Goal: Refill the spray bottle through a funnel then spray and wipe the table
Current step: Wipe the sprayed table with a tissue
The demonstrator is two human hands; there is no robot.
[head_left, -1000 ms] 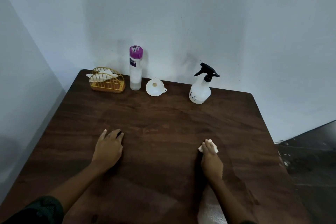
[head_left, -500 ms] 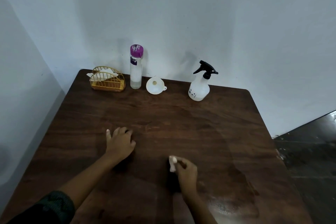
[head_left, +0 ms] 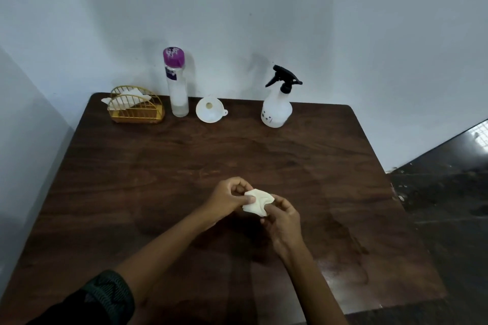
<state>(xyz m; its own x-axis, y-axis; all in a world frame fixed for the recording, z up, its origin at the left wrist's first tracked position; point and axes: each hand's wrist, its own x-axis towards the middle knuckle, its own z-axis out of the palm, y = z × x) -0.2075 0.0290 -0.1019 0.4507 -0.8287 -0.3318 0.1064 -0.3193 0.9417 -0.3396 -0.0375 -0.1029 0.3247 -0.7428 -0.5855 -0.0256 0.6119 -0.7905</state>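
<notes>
Both hands meet above the middle of the dark wooden table [head_left: 158, 166], holding a crumpled white tissue [head_left: 257, 202] between them. My left hand [head_left: 229, 196] pinches its left side and my right hand [head_left: 284, 221] pinches its right side. At the back edge stand a white spray bottle with a black trigger head [head_left: 277, 105], a white funnel [head_left: 210, 109] lying mouth-up, and a tall clear bottle with a purple cap [head_left: 177, 84]. A damp streak shows on the table's right part [head_left: 343, 243].
A gold wire holder with white tissues [head_left: 136, 107] sits at the back left corner. Grey walls close in behind and on the left. The table's right edge drops to a dark floor [head_left: 443, 192].
My right hand lifted the tissue off the table and drew it in toward the middle. My left hand left the tabletop and came over to take hold of the tissue too.
</notes>
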